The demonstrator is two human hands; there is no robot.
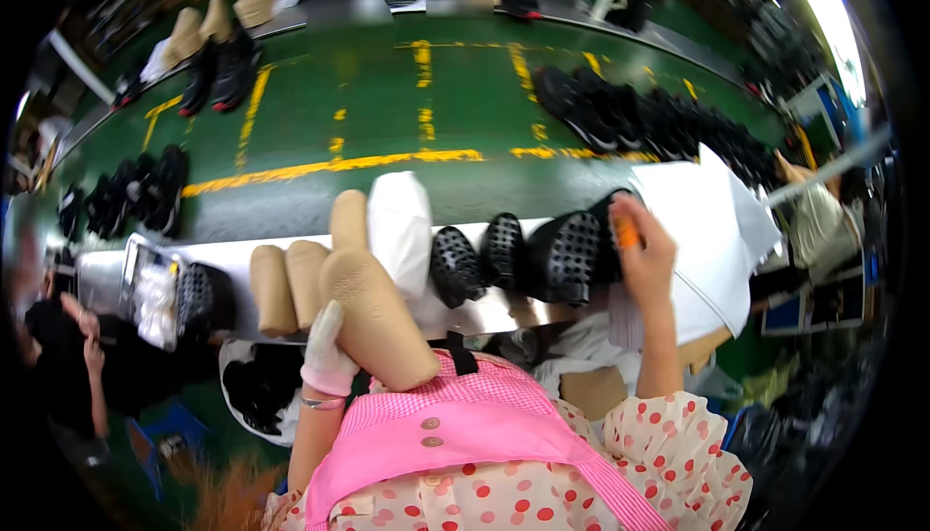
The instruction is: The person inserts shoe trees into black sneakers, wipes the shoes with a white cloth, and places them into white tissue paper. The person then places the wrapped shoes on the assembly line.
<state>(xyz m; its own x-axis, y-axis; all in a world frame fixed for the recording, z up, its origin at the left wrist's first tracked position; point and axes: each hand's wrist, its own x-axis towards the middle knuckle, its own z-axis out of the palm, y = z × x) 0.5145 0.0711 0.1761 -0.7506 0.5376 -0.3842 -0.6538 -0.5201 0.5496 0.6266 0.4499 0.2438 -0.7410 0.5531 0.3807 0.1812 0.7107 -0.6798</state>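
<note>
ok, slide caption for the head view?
Gloved left hand grips tan shoe sole; right hand reaches black studded soles on workbench.

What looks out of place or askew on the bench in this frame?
Nothing looks spilled or damaged. The tan shoe sole under the gloved left hand juts off the bench edge toward the person, while the other tan soles lie on the bench.

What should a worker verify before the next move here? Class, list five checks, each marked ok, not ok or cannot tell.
1. Left hand, in a white glove, grips the tan shoe sole: ok.
2. Right hand holds a small orange object: ok.
3. What the orange object is: cannot tell.
4. Black studded soles stand in a row on the white bench: ok.
5. Other tan soles within reach of the left hand: ok.
</note>
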